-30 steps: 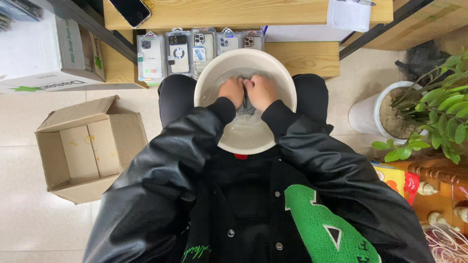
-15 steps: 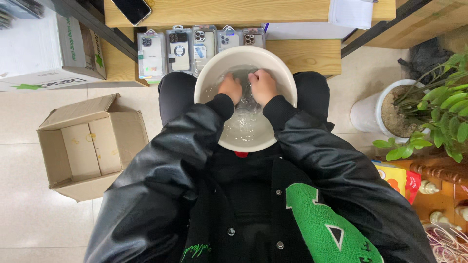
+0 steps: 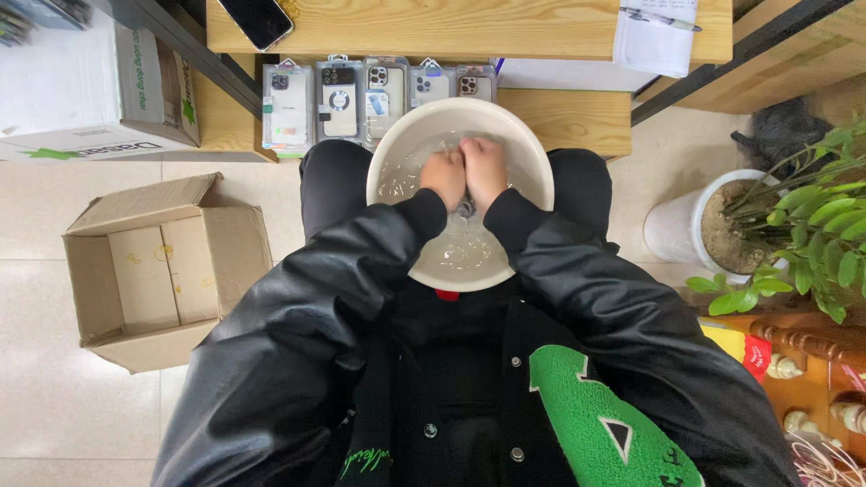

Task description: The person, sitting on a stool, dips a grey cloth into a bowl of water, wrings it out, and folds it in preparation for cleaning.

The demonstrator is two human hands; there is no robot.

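1. Head view looks straight down on our two hands, which sit side by side in a round white basin (image 3: 532, 171) of water resting on our lap.
2. Our left hand (image 3: 445, 176) and right hand (image 3: 485, 167) press against each other, knuckles up, with a small dark item (image 3: 465, 209) caught between them just under the heels of the palms; what it is we cannot tell.
3. Our fingers curl down and inward, pressed together around that item, their tips hidden under the hands and the water.
4. Water (image 3: 451, 252) covers the basin floor and ripples near the hands.
5. Black jacket sleeves reach to both wrists at the basin's near rim; a green patch (image 3: 595, 424) shows on the jacket front.
6. Just beyond the basin, a row of packaged phone cases (image 3: 338, 99) leans against a low wooden bench (image 3: 577, 117).
7. On the upper wooden bench (image 3: 451, 27) lie a dark phone (image 3: 257, 18) and a white notepad (image 3: 657, 36).
8. On the tiled floor to our left stands an open, empty cardboard box (image 3: 162, 271); a white carton (image 3: 90, 90) sits beyond it.
9. To our right stands a white pot (image 3: 677, 225) with a leafy green plant (image 3: 812, 234).
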